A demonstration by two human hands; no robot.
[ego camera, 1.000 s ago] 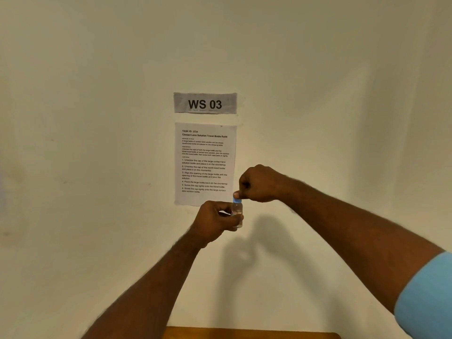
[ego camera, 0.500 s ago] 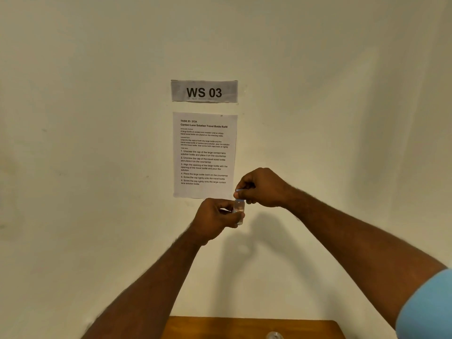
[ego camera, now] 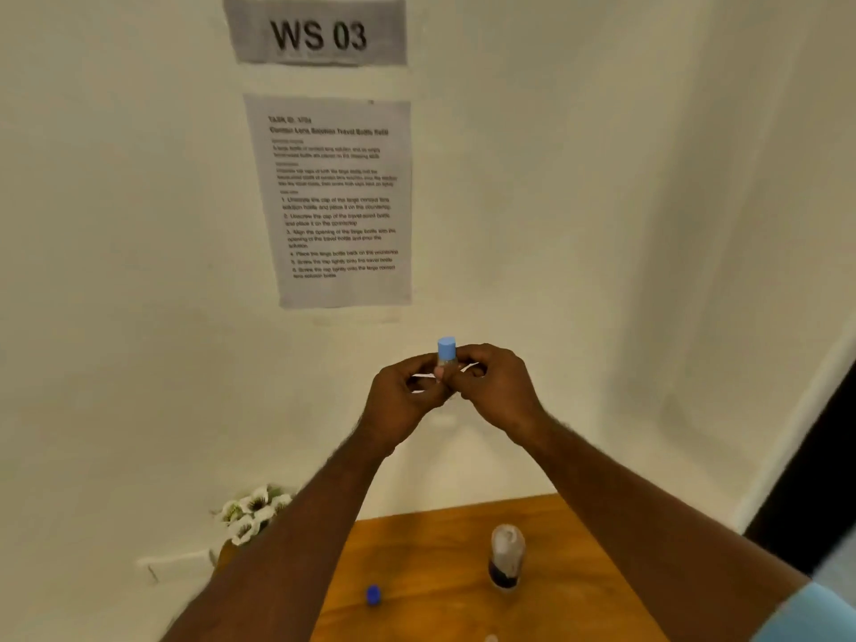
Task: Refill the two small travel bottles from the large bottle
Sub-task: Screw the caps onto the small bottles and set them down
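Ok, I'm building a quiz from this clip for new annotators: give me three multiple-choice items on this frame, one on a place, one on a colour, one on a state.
1. Where does the large bottle stand?
A. On the wooden table
B. In the left hand
C. On the floor

2. What colour is the cap on the small travel bottle held up before the wall?
A. Red
B. Light blue
C. White

3. How is the small travel bottle held?
A. By the right hand alone
B. It lies on the table
C. Between the left hand and the right hand

Answers: 1 A, the large bottle stands upright on the table below the arms. 2 B, the cap above the fingers is light blue. 3 C, fingers of both hands close on it in the air.
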